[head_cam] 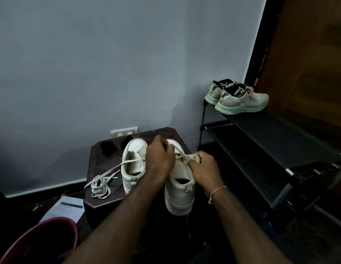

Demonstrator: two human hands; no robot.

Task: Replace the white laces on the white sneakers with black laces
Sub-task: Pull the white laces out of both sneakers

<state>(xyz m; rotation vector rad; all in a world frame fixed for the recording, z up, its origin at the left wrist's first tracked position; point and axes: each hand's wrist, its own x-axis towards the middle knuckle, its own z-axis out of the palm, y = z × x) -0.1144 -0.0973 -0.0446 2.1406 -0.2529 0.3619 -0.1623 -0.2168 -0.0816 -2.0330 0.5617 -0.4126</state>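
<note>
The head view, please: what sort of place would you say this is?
Probably a home entryway or room corner: a black shoe rack holds running shoes, beside a small dark table against a wall with a socket.

White sneakers (134, 162): two. Green-soled trainers (242, 101): two. Black lace bundles (108, 147): two. White laces (100, 185): two.

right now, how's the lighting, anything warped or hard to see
Head view: dim, wall grey, floor near black; wide-angle slants the door frame; dark bundles on the stool lack detail; left hand on white lace, right hand on white sneaker read sharp.
</note>
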